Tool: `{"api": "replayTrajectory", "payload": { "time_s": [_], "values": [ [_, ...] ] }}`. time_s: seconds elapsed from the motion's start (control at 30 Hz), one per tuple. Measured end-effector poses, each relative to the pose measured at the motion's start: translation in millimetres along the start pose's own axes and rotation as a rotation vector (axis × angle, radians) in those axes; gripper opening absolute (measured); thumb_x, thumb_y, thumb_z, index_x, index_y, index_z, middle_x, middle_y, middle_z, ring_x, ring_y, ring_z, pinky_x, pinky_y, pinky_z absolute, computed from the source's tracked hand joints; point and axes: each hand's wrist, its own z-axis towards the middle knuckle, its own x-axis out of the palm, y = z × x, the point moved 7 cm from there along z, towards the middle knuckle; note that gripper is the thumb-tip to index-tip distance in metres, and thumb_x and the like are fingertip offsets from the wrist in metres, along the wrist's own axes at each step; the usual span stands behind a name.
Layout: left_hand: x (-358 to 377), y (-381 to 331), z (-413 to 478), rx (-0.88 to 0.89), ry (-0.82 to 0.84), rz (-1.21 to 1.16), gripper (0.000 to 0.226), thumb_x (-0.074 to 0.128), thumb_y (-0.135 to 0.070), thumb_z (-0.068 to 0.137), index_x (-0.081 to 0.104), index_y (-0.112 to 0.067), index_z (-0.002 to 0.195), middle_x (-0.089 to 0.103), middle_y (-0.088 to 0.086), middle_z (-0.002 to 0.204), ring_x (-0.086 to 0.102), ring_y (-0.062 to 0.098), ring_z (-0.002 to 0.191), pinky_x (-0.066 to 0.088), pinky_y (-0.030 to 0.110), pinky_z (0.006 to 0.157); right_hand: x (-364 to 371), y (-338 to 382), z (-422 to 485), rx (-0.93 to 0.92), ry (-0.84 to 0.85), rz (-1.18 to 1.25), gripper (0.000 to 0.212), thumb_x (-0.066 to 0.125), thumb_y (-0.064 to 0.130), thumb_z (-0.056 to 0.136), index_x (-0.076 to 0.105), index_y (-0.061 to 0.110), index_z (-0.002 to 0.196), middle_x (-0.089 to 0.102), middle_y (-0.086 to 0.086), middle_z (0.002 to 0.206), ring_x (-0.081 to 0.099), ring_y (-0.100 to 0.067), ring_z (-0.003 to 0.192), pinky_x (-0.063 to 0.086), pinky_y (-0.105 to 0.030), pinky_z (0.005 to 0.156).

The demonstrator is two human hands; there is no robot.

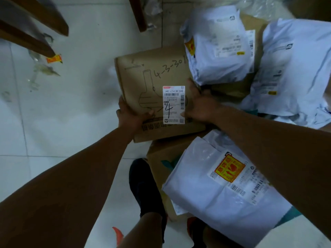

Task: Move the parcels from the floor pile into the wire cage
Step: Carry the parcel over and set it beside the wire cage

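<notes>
A brown cardboard box with a white shipping label, handwritten numbers and a line drawing sits at the centre of the head view. My left hand grips its near left corner, thumb on top. My right hand grips its right edge beside the label. Around it lies the floor pile: a white plastic mailer behind the box, another white mailer at the far right, and a white mailer with a red-yellow sticker lying on a second cardboard box near me. No wire cage is in view.
White floor tiles spread to the left. Brown wooden legs stand at the upper left and another leg at top centre, with scraps of clear plastic and a sticker near them. My dark shoe stands below the box.
</notes>
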Motion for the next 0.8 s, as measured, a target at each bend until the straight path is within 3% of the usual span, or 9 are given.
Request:
{"api": "replayTrajectory", "payload": {
  "time_s": [0.13, 0.27, 0.47, 0.57, 0.63, 0.73, 0.8],
  "values": [
    [-2, -21, 2, 0.286, 0.096, 0.071, 0.144, 0.096, -0.036, 0.065, -0.01, -0.032, 0.162, 0.046, 0.005, 0.152, 0.042, 0.025, 0.143, 0.043, 0.057, 0.112, -8, 10, 14, -0.079, 0.024, 0.047, 0.143, 0.093, 0.038, 0.07, -0.02, 0.047, 0.157, -0.001, -0.017, 0.171, -0.007, -0.038, 0.157, 0.027, -0.054, 0.123],
    [0, -29, 3, 0.24, 0.158, 0.076, 0.151, 0.097, -0.022, 0.064, -0.019, -0.032, 0.161, 0.043, 0.004, 0.153, 0.041, 0.024, 0.143, 0.042, 0.055, 0.114, -12, 16, 17, -0.062, -0.042, 0.094, 0.15, 0.097, 0.034, 0.062, -0.017, 0.051, 0.157, 0.011, -0.019, 0.17, -0.001, -0.036, 0.157, 0.032, -0.05, 0.121],
    [-47, -42, -12, 0.291, 0.154, 0.153, 0.145, 0.096, -0.032, 0.065, -0.012, -0.042, 0.161, 0.045, -0.005, 0.153, 0.044, 0.022, 0.141, 0.042, 0.049, 0.114, -27, 50, -6, -0.105, -0.132, 0.072, 0.144, 0.094, 0.055, 0.057, -0.015, 0.062, 0.15, 0.02, -0.027, 0.163, 0.015, -0.04, 0.155, 0.039, -0.05, 0.113],
    [-85, -61, -35, 0.286, 0.091, 0.224, 0.143, 0.097, -0.035, 0.064, -0.007, -0.044, 0.161, 0.039, 0.002, 0.16, 0.039, 0.026, 0.146, 0.04, 0.051, 0.116, -53, 83, -31, -0.163, -0.191, 0.038, 0.144, 0.093, 0.059, 0.056, -0.013, 0.057, 0.155, 0.032, -0.025, 0.157, 0.033, -0.039, 0.148, 0.044, -0.044, 0.107],
    [-107, -74, -52, 0.279, 0.045, 0.233, 0.142, 0.098, -0.038, 0.061, -0.003, -0.044, 0.162, 0.038, 0.0, 0.162, 0.038, 0.021, 0.147, 0.038, 0.043, 0.116, -68, 100, -50, -0.199, -0.204, 0.047, 0.143, 0.093, 0.057, 0.058, -0.009, 0.051, 0.158, 0.042, -0.018, 0.156, 0.039, -0.035, 0.145, 0.044, -0.041, 0.107],
    [-137, -105, -95, 0.297, 0.031, 0.258, 0.142, 0.097, -0.043, 0.06, -0.002, -0.043, 0.162, 0.04, -0.003, 0.161, 0.04, 0.018, 0.145, 0.037, 0.034, 0.114, -97, 119, -102, -0.222, -0.207, 0.084, 0.14, 0.093, 0.054, 0.062, -0.005, 0.044, 0.161, 0.04, -0.014, 0.157, 0.032, -0.034, 0.148, 0.039, -0.045, 0.112],
    [-156, -130, -128, 0.314, 0.034, 0.286, 0.142, 0.096, -0.044, 0.061, -0.005, -0.049, 0.16, 0.04, 0.0, 0.16, 0.042, 0.022, 0.144, 0.04, 0.038, 0.115, -119, 129, -140, -0.208, -0.202, 0.095, 0.139, 0.092, 0.055, 0.063, -0.006, 0.046, 0.161, 0.031, -0.018, 0.16, 0.031, -0.035, 0.148, 0.04, -0.048, 0.114]
  ]
}}
